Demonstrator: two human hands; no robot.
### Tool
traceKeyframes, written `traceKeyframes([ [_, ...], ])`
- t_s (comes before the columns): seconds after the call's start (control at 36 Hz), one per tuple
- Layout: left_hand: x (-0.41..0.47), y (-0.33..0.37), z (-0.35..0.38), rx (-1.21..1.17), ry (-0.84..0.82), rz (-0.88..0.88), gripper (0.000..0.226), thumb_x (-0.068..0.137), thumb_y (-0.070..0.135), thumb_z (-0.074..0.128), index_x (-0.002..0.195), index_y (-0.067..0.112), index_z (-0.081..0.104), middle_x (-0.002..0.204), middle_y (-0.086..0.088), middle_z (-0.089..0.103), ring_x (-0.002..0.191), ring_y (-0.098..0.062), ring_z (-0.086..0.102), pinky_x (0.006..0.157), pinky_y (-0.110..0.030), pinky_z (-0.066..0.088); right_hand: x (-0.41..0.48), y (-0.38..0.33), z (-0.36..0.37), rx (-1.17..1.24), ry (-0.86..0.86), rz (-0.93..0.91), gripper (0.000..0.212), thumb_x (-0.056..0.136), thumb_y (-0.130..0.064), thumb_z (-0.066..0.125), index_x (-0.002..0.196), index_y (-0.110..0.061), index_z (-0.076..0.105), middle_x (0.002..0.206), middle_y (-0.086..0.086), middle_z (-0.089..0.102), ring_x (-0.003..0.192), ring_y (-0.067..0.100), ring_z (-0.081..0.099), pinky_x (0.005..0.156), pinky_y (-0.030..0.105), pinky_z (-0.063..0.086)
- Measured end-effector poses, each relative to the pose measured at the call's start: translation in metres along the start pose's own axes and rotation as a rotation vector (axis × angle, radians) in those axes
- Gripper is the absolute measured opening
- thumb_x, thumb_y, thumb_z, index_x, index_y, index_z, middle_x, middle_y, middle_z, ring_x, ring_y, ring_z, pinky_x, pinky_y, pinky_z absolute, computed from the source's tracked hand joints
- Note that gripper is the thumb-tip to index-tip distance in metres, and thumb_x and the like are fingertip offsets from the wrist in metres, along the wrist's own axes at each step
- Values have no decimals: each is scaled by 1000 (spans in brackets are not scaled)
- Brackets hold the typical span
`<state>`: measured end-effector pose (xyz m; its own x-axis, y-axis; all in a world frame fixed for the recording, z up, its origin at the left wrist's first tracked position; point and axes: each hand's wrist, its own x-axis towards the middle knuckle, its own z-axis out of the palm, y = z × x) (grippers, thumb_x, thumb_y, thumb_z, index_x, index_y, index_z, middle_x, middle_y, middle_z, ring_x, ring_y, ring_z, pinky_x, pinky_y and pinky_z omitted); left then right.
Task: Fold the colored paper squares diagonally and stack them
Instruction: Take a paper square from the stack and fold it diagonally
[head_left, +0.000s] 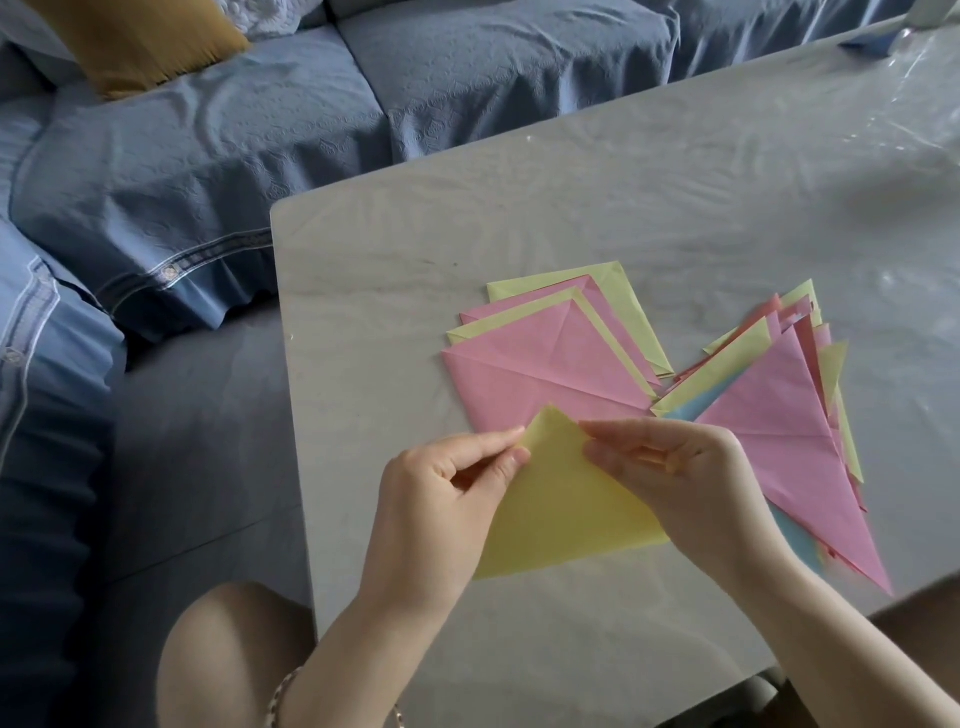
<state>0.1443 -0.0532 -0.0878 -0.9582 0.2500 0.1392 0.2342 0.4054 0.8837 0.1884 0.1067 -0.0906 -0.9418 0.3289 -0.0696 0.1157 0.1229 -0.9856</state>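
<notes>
Your grey table and two paper piles
Your pale grey table (519, 234) carries a loose pile of flat pink and yellow squares (519, 374). Just beside it on your right lies a fanned pile of folded triangles (779, 415).

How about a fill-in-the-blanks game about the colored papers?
1. The left hand and right hand both pinch a paper coloured ____.
2. The square pile has a ____ sheet on top.
3. The stack of folded triangles lies to the ____ of the square pile.
Missing words: yellow; pink; right.
</notes>
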Motion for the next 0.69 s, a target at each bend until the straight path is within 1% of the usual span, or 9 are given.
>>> traceKeyframes([
  [0.08, -1, -1, 0, 15, 8, -18, 20, 75, 11, 74, 81, 30, 71, 68, 33, 63, 71, 13, 62, 66, -1, 41, 3, 0, -3, -83, -51, -14, 36, 75, -9, 72, 65, -44, 72, 74, -12, 71, 67, 6, 62, 70, 17, 49],
  [0.19, 2, -1, -2, -7, -27, -62, 26, 73, 11, 75, 87, 32, 71, 66, 21, 68, 60, 6, 61, 64, -5, 44, 10, -4, -10, -290, -235, -100, 22, 76, -13, 72, 79, -35, 73, 80, -20, 71, 76, -5, 63, 74, 7, 45],
  [0.33, 8, 3, -9, 39, -265, -126, 18, 75, 17, 75, 90, 26, 73, 70, 13, 71, 65, -1, 65, 67, -14, 50, 23, -16, -17, -533, -476, -212, 18, 77, -17, 73, 88, -31, 75, 83, -21, 69, 81, -8, 61, 74, 7, 43],
  [0.42, 7, 4, -10, 76, -371, -128, 14, 77, 12, 72, 75, 26, 74, 61, 14, 68, 58, 2, 62, 61, -12, 46, 33, -22, -16, -659, -582, -276, 17, 79, -17, 72, 90, -29, 75, 84, -19, 70, 82, -6, 61, 75, 9, 45],
  [0.5, 3, 1, -6, 105, -283, -125, 28, 77, 10, 70, 65, 34, 68, 54, 11, 65, 52, 0, 60, 57, -15, 46, 42, -22, -8, -818, -594, -398, 14, 81, -21, 70, 90, -30, 75, 85, -16, 71, 81, 5, 62, 86, 30, 49],
  [0.56, 3, -4, -4, 37, -167, -197, 24, 78, 11, 70, 64, 30, 68, 54, 9, 66, 52, -2, 62, 59, -18, 48, 46, -16, -1, -933, -448, -663, 14, 75, -25, 67, 86, -28, 75, 84, -13, 71, 84, 14, 65, 96, 47, 46],
  [0.58, 4, -8, -2, -16, -109, -253, 22, 78, 11, 69, 64, 27, 70, 55, 6, 67, 53, -4, 62, 60, -20, 49, 48, -12, 3, -1009, -372, -739, 19, 71, -27, 65, 88, -27, 74, 89, -9, 71, 91, 16, 66, 99, 54, 39],
  [0.64, 7, -19, 1, -106, -2, -364, 23, 80, 7, 67, 64, 22, 72, 55, 1, 67, 54, -9, 64, 59, -21, 51, 50, -1, 9, -1084, -280, -789, 28, 71, -27, 65, 98, -24, 72, 108, 0, 69, 109, 22, 61, 99, 56, 27],
  [0.69, 12, -33, 4, -171, 74, -479, 27, 80, 2, 67, 61, 22, 71, 52, 0, 66, 51, -10, 63, 55, -20, 52, 47, 9, 18, -1050, -286, -774, 29, 77, -26, 61, 104, -22, 70, 115, 1, 66, 113, 22, 59, 99, 52, 27],
])
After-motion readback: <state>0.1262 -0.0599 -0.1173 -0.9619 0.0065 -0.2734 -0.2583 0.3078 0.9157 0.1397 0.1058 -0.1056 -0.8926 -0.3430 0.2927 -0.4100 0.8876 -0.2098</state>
